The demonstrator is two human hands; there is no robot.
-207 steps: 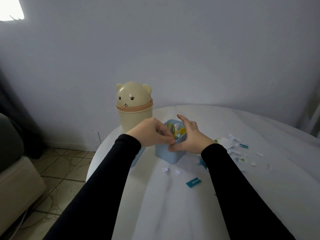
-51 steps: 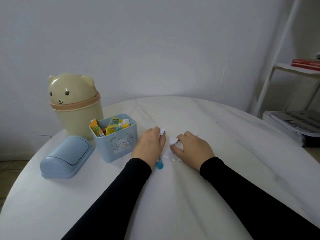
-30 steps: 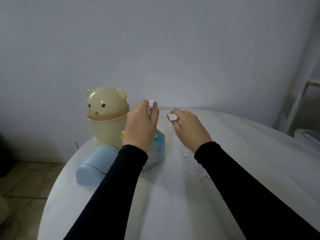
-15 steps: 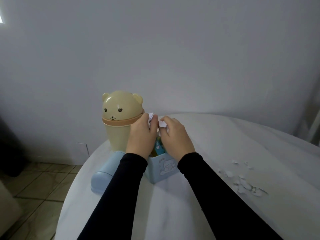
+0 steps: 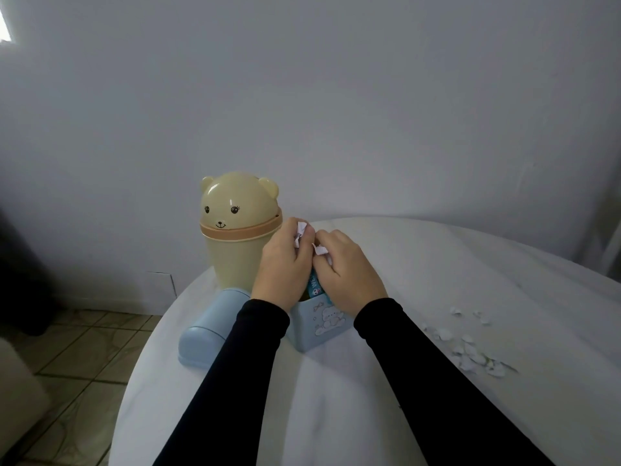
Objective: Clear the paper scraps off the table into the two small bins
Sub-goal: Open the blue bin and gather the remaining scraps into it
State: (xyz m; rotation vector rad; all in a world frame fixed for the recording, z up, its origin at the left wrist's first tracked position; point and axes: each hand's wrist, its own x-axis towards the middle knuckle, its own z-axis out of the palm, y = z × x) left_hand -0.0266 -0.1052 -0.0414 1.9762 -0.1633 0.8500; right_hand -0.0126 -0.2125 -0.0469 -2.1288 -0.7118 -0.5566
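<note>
Crumpled white scraps (image 5: 300, 234) in hands (image 5: 316, 269)

Cream bear-shaped bin (image 5: 235, 243) has a tan band; pale blue bin (image 5: 319, 326) bears a white bear print; sleeves (image 5: 235, 381) are black.

Glossy plastic bear bin (image 5: 235, 237); smooth matt blue bin (image 5: 319, 327); crumpled paper scraps (image 5: 470, 354); matt white bench (image 5: 369, 398).

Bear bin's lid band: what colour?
Peach-orange band on the cream bear bin, seen in the head view.
</note>
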